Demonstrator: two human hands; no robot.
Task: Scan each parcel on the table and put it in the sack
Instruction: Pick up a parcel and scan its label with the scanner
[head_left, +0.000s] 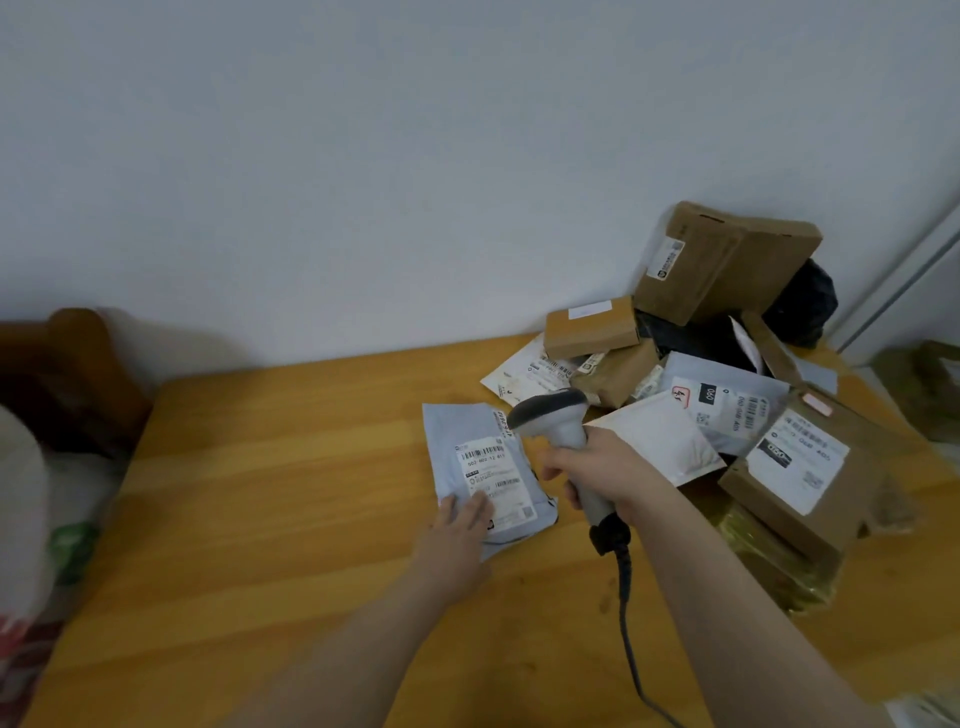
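A pale blue-grey mailer parcel (470, 441) lies flat on the wooden table (270, 493), its white barcode label facing up. My left hand (460, 525) rests on the parcel's near edge with straight fingers. My right hand (605, 475) grips the handle of a grey barcode scanner (553, 415), whose dark head hangs just right of the label. The scanner's cable (626, 618) trails toward me. At the far left edge a white sack (23, 499) shows in part.
A heap of parcels fills the table's right back corner: brown cardboard boxes (727, 260), white padded mailers (660, 441), a black bag (805, 301) and a labelled brown box (800, 467). A dark wooden chair back (67, 364) stands left of the table. The wall runs behind.
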